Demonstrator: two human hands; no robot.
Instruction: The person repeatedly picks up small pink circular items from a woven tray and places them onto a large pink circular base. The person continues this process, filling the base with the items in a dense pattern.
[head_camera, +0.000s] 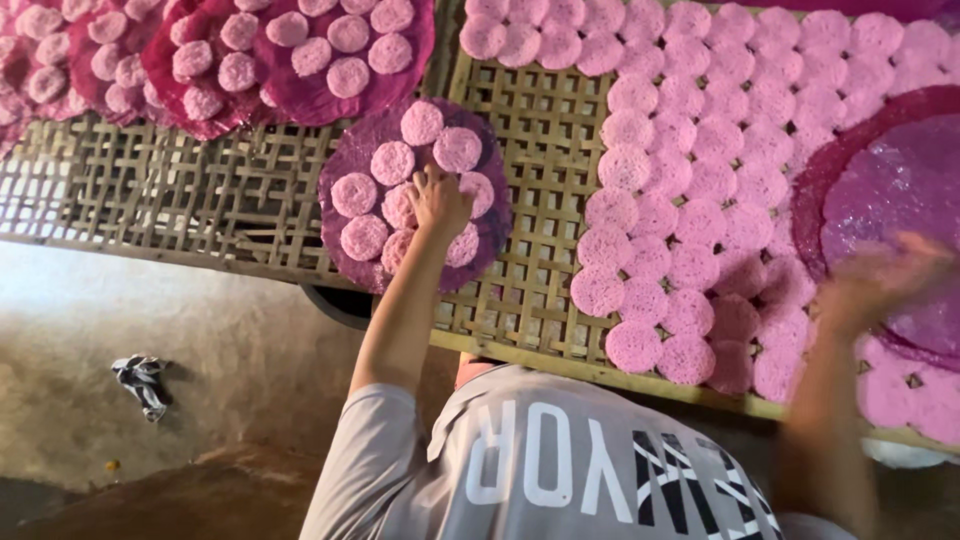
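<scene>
1. Left hand (438, 200), at the end of a bare arm stretched forward, lies palm-down with fingers loosely spread on the small pale-pink lacy round cakes (392, 162) that sit on a large dark-purple round sheet (345, 150); it presses or touches them and grips nothing visibly.
2. Right hand (880, 278) is blurred by motion above the edge of a second large glossy purple round sheet (900, 190); whether it is open or closed cannot be told.
3. Both sheets rest on a woven bamboo lattice tray (530, 130), pale tan, with open square gaps and a framed near edge.
4. A broad field of similar pink round cakes (690, 180) covers the tray between the two hands, laid in overlapping rows directly on the lattice.
5. Further dark magenta sheets topped with pink cakes (250, 50) overlap along the far left of the tray.
6. Below the tray lies a bare, dusty concrete-like floor (150, 320), with a crumpled grey-and-white scrap of cloth (140, 382) on it.
7. A grey short-sleeved shirt with white lettering (540, 470) fills the near foreground.
</scene>
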